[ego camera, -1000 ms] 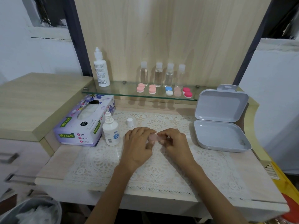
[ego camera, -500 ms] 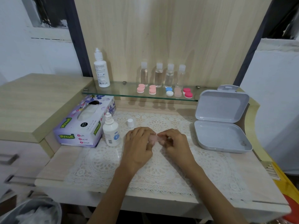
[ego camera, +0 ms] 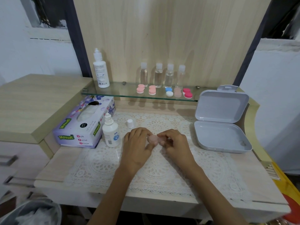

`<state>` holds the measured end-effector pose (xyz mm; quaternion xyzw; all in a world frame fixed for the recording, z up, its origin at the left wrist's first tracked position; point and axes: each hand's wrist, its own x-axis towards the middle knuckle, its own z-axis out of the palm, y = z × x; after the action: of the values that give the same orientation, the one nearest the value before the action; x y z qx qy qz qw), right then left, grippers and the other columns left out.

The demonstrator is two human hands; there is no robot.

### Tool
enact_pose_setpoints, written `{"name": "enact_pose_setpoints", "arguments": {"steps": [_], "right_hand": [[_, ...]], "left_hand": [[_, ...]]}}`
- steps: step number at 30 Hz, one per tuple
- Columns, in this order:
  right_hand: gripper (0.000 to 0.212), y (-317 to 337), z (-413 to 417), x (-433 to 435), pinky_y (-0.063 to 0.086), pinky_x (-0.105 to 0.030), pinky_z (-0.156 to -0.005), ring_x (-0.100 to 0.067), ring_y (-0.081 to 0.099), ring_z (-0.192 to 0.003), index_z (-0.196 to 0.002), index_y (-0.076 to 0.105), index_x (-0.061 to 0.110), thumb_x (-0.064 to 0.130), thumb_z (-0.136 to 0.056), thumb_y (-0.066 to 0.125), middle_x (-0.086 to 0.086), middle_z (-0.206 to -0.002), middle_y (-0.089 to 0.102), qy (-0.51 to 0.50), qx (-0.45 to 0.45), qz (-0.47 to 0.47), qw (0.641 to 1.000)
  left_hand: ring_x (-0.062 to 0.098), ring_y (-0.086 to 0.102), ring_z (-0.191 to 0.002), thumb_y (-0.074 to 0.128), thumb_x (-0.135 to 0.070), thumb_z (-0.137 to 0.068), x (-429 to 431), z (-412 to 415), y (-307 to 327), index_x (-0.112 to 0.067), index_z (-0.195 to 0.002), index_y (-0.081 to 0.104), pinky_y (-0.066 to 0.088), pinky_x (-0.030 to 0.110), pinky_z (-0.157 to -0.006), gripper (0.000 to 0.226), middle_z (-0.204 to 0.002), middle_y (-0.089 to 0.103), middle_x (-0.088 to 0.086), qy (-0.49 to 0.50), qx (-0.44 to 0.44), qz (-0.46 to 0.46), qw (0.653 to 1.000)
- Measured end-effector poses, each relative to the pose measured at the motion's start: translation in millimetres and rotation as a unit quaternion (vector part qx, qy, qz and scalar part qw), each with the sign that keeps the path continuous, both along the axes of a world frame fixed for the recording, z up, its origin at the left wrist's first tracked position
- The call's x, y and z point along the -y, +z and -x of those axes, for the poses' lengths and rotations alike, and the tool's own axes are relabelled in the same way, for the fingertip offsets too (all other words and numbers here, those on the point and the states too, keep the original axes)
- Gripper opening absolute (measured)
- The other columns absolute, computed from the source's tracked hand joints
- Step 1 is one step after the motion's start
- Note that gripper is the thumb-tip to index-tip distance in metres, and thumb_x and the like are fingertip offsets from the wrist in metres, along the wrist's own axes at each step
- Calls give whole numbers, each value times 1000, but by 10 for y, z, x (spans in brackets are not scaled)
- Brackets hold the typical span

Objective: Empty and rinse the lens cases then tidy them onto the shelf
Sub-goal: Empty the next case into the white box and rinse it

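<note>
Both hands, left hand (ego camera: 138, 146) and right hand (ego camera: 176, 144), are pinching a pale pink lens case (ego camera: 154, 139) between them over the lace mat (ego camera: 155, 169); beyond it, the shelf (ego camera: 123, 90).

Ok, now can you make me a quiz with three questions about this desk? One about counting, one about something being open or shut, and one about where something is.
1. How many lens cases sit on the glass shelf?
A three
B five
C eight

2. The grey box is:
A open
B shut
C upside down

3. Where is the tissue box?
A on the glass shelf
B inside the grey box
C on the desk, left of the small white bottle

Answers:
1 B, five cases line the front of the shelf.
2 A, its lid stands up behind the tray.
3 C, it lies on the desk right beside the bottle.
</note>
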<state>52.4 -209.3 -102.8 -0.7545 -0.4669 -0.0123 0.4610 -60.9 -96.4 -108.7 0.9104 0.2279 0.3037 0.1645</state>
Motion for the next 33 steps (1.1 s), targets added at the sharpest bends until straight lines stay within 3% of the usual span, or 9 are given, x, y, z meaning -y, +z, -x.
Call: {"name": "enact_pose_setpoints", "arguments": {"steps": [7, 11, 16, 28, 33], "right_hand": [[21, 4, 4, 5, 50, -36, -80, -11, 57, -88, -97, 72, 17, 4, -80, 68, 7, -89, 67, -1, -9, 5, 1000], [22, -13, -2, 0, 50, -38, -79, -11, 57, -88, -96, 72, 17, 3, -80, 66, 7, -89, 67, 0, -10, 5, 1000], [24, -3, 8, 9, 51, -38, -79, -11, 58, -88, -96, 72, 16, 0, -80, 66, 9, -89, 66, 0, -7, 1, 1000], [24, -4, 4, 6, 52, -37, -78, -9, 59, -87, -95, 72, 17, 0, -80, 67, 10, -89, 66, 0, -1, -9, 1000], [23, 18, 15, 8, 52, -36, -78, -8, 58, -87, -95, 72, 16, 0, -80, 66, 11, -88, 65, 1, 2, -6, 1000]], "left_hand": [[9, 49, -106, 56, -44, -89, 3, -8, 11, -25, -106, 57, 34, 32, -96, 26, -108, 56, -14, -7, 13, 18, 1000], [10, 48, -108, 54, -38, -93, 13, -3, 21, -23, -111, 56, 32, 30, -96, 23, -112, 56, -13, -10, 24, 29, 999], [13, 49, -105, 50, -32, -96, -31, 3, -2, -20, -116, 55, 41, 34, -93, 24, -113, 57, -7, 1, 53, 67, 996], [23, 44, -118, 57, -13, -91, -33, -21, -33, -6, -122, 57, 38, 39, -104, 32, -123, 51, 6, 64, 11, 70, 995], [16, 39, -125, 52, -6, -84, 5, 14, 41, -12, -127, 56, 27, 43, -113, 44, -129, 52, 2, 8, 42, 64, 997]]}}
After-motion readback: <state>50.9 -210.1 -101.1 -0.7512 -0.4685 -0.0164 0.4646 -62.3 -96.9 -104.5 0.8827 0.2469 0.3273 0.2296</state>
